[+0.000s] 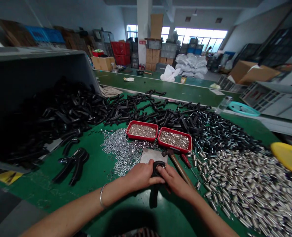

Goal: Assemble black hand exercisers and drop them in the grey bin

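Two hands, left hand (141,176) and right hand (177,181), meet near-middle on the green worktop (91,171), fingers of both curled and pinching a black curved part (154,197), just near of a metal plate (149,154). Red sign (142,42) on the far pillar is too blurry to read. Warehouse-type room, cartons (156,26) stacked far back. The fingers hide most of the part's top.
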Available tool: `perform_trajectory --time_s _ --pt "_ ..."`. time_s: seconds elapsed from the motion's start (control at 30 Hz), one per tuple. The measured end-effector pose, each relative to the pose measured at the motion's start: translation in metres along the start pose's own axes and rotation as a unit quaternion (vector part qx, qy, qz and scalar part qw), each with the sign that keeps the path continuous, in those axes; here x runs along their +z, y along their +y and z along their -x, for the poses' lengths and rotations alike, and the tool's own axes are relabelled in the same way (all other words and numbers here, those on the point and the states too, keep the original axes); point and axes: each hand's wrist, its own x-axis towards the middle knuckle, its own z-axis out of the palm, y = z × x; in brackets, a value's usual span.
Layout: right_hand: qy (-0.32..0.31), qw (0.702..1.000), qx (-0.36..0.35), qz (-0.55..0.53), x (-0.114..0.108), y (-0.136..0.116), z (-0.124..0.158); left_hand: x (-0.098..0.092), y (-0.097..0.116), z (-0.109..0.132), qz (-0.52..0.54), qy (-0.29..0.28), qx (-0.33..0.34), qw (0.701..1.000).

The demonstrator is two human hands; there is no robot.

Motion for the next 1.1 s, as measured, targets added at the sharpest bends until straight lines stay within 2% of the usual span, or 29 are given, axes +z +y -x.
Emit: perform_trajectory --time_s 0.07,0.13,0.27,0.37,0.47,0.57,0.63,0.73,0.87,1.03,1.1 --pt "0.004 0.996 0.015 0.084 -0.005 0.003 -0.012 0.003 -0.009 -0.011 0.006 0.006 0.002 1.0" --pt "0.037 0.979 0.01 0.202 -0.023 0.004 -0.027 0.001 -0.019 -0.024 -0.021 0.013 0.002 1.0" --pt "0.164 0.918 -0.058 0.357 -0.082 0.008 -0.058 -0.02 -0.031 -0.057 -0.134 0.035 0.055 0.989" --pt "0.193 0.863 -0.058 0.463 -0.116 0.019 -0.082 -0.04 -0.024 -0.094 -0.182 0.097 0.102 0.973" --pt "0.184 0.845 -0.054 0.5 -0.122 0.033 -0.106 -0.048 -0.012 -0.141 -0.203 0.124 0.108 0.965" --pt "0.183 0.847 -0.061 0.495 -0.114 0.045 -0.123 -0.039 -0.004 -0.181 -0.211 0.116 0.104 0.965" --pt "0.186 0.853 -0.07 0.483 -0.11 0.051 -0.128 -0.03 -0.004 -0.196 -0.213 0.113 0.095 0.966" --pt "0.196 0.869 -0.085 0.447 -0.111 0.061 -0.13 -0.019 -0.009 -0.201 -0.21 0.119 0.084 0.967" --pt "0.228 0.893 -0.102 0.375 -0.112 0.07 -0.131 -0.012 -0.015 -0.192 -0.199 0.142 0.079 0.966" --pt "0.305 0.911 -0.09 0.264 -0.113 0.072 -0.132 -0.01 -0.011 -0.183 -0.179 0.235 0.076 0.952" --pt "0.333 0.911 -0.088 0.226 -0.116 0.068 -0.125 -0.013 -0.009 -0.172 -0.135 0.264 0.061 0.953"
